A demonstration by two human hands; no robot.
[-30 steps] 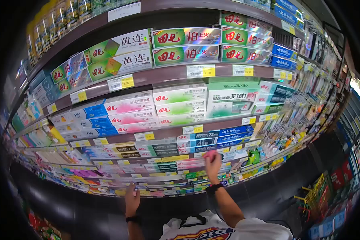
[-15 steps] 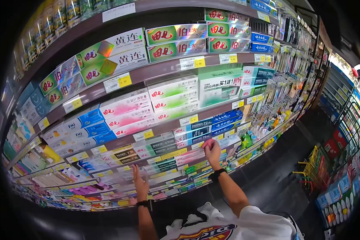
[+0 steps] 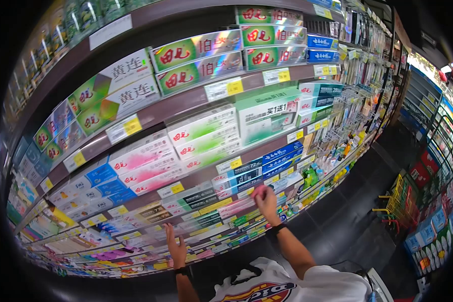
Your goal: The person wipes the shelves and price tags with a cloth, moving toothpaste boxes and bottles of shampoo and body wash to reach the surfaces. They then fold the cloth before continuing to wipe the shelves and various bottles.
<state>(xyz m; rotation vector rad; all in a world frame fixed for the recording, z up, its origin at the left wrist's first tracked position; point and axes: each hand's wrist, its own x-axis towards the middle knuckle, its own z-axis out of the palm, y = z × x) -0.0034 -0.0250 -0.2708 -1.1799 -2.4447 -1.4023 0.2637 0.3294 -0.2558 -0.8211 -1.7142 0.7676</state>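
My right hand is closed on a small soft-looking pink wad, pinched at the fingertips. The wad overlaps the shelf edge just under the dark-and-white toothpaste boxes and blue toothpaste boxes. Lower and to the left, my left hand stands upright with its fingers stretched out and holds nothing. Its fingertips are close to the front of a lower shelf, below a brown-and-white box. A dark band is on each wrist.
Tiers of toothpaste boxes, among them pink-and-white ones and a green-and-white pack, curve around me. Price labels line the shelf edges. Yellow shopping carts stand on the dark floor at right.
The view has shifted, so the upper boxes sit farther left and look larger. Both hands appear slightly lower in the picture. The pink wad stays in my right hand.
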